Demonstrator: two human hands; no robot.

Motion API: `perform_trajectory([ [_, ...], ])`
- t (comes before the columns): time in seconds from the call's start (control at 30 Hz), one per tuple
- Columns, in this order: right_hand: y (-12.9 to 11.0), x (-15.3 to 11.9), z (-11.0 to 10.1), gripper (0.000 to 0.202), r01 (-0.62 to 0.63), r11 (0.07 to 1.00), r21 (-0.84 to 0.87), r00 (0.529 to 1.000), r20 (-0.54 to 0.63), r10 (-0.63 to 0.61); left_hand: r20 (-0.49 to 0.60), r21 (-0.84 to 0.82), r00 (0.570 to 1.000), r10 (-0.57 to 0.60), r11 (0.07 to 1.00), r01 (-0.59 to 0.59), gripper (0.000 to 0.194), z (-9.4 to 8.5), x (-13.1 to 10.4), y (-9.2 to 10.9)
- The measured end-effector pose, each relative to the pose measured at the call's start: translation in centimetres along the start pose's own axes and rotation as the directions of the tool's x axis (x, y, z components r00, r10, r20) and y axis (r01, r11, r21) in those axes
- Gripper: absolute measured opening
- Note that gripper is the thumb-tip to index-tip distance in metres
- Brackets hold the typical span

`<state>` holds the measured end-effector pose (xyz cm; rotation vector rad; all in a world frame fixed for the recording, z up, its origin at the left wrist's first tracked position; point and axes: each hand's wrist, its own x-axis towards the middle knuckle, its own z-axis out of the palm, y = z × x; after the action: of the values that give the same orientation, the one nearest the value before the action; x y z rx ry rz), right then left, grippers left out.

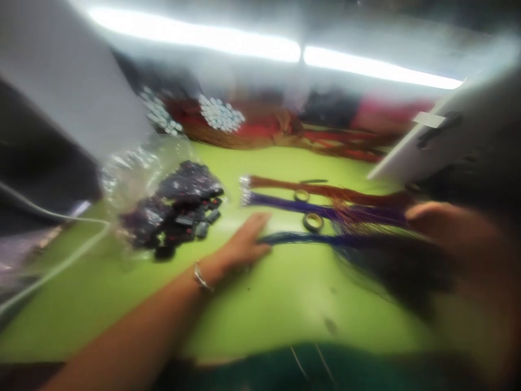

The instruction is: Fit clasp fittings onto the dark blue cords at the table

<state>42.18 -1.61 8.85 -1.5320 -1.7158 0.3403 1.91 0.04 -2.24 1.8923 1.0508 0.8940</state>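
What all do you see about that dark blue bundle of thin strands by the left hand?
The bundle is a slim sheaf of dark blue, slightly teal strands that look like coated wire. It lies crosswise over the green tabletop, just nearer the person than a dark ring-shaped roll. Its left end reaches between the left hand's thumb and fingers; whether they grip it is unclear. Rightward, the strands spread loosely into a dark blur, hiding the far end.

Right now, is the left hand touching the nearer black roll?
Apart: the head view shows green tabletop between the left hand and the nearer black roll.
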Motion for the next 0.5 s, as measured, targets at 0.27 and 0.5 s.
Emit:
perform_trajectory([
  [0.27,2.2,-2.3,-0.7,0.018,0.471,0.844,-0.257,0.872,0.28,-0.401,-0.098,-0.339,0.978,-0.182,0.93,0.139,0.04,-3.0,0.4,1.1],
  [0.5,-11.7,-0.1,8.2,0.013,0.581,0.811,-0.067,0.767,0.379,-0.518,-0.598,-0.298,0.764,-0.244,0.952,0.071,0.024,-9.2,0.3,1.8],
])
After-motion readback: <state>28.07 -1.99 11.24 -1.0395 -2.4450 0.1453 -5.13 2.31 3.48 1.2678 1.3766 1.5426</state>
